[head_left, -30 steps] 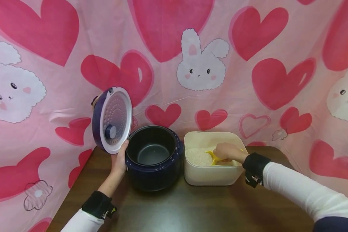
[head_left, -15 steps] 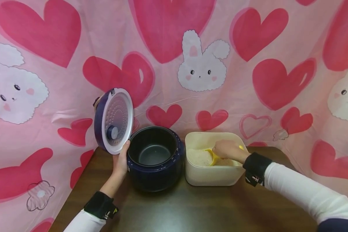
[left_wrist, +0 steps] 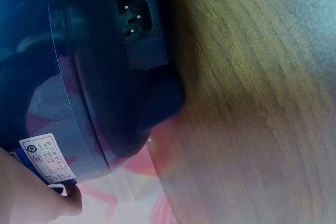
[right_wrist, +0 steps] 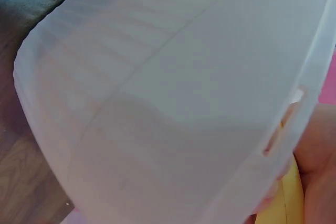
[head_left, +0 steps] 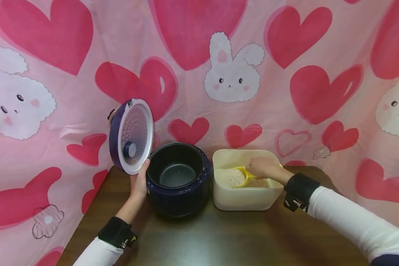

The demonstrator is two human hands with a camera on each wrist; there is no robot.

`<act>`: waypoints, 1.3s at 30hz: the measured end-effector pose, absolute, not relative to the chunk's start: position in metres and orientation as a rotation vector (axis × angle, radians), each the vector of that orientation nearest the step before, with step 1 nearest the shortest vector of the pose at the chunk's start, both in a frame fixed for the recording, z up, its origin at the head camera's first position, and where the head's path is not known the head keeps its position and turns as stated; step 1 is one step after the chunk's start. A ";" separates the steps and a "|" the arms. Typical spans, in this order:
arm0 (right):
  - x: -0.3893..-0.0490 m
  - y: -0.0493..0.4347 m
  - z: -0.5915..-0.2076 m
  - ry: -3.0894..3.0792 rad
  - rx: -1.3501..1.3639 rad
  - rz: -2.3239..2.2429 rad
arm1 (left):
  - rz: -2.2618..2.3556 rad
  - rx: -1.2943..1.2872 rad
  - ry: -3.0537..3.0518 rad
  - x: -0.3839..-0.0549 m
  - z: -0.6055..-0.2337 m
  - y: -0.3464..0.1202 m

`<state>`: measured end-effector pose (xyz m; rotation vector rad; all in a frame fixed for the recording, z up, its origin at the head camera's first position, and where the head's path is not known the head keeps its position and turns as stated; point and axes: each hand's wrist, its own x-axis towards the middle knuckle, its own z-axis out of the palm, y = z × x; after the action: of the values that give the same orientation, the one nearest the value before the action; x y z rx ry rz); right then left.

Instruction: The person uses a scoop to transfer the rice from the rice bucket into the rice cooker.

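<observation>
In the head view a dark blue rice cooker (head_left: pixel 177 201) stands with its lid (head_left: pixel 134 138) raised at its left. Its black inner pot (head_left: pixel 176 175) shows bare inside. My left hand (head_left: pixel 139 184) grips the cooker's left side at the foot of the lid, thumb up by the lid's rim; the left wrist view shows its fingers beside a white label (left_wrist: pixel 47 158). My right hand (head_left: pixel 264 168) holds a yellow scoop (head_left: pixel 249 175) by its handle inside a cream bin (head_left: pixel 242 201) of rice (head_left: pixel 222 175). The scoop's cup is heaped with rice.
The bin stands just right of the cooker on a brown wooden table (head_left: pixel 199 244). A pink cloth (head_left: pixel 186 99) with hearts and rabbits hangs close behind both. In the left wrist view a power socket (left_wrist: pixel 134 17) shows on the cooker's side.
My right hand has drawn the scoop through the rice and tipped it level, its cup now showing rice. The left hand and lid hold still.
</observation>
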<state>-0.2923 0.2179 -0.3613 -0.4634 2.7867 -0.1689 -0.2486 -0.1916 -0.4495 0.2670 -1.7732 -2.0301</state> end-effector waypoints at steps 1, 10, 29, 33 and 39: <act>-0.291 0.219 -0.360 2.793 -0.434 -0.186 | -2.034 0.266 -1.770 -0.249 -0.450 -0.192; -0.288 0.233 -0.352 2.729 -0.361 -0.280 | -2.027 0.246 -1.759 -0.253 -0.453 -0.195; -0.277 0.277 -0.344 2.470 -0.244 -0.853 | -2.064 0.276 -1.744 -0.249 -0.450 -0.193; -0.277 0.281 -0.342 2.427 -0.187 -0.935 | -2.044 0.286 -1.770 -0.250 -0.449 -0.195; -0.278 0.283 -0.341 2.416 -0.145 -0.926 | -2.043 0.339 -1.817 -0.249 -0.450 -0.196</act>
<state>-0.2776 0.2827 -0.3411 -0.1453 2.4162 -0.9261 -0.2491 -0.1957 -0.4498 0.3394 -1.8171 -2.0433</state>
